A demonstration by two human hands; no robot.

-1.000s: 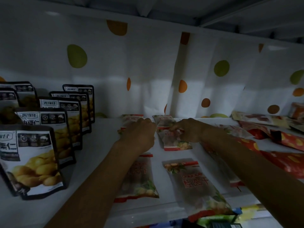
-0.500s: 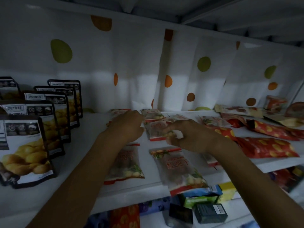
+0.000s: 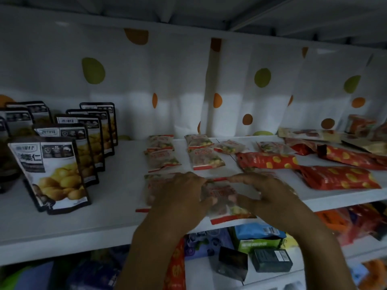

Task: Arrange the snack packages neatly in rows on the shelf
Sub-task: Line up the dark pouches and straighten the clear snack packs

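Front pouch [image 3: 227,197]: clear, red-edged; lies flat at shelf [image 3: 73,227] front edge, long axis front-to-back, btwn both hands.
L hand [image 3: 182,197]: fingers spread, pressing its left side.
R hand [image 3: 270,195]: open, on right side; equally near.
Rows behind [image 3: 206,159]: same pouches, 2 columns.
Obstacles: red bags [image 3: 337,177] just right; chestnut pouches [image 3: 52,174] upright, well left.

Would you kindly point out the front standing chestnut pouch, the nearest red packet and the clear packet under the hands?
front chestnut pouch [image 3: 52,174], head view, middle of its face
nearest red packet [image 3: 337,177], head view, its centre
clear packet [image 3: 225,197], head view, between the hands
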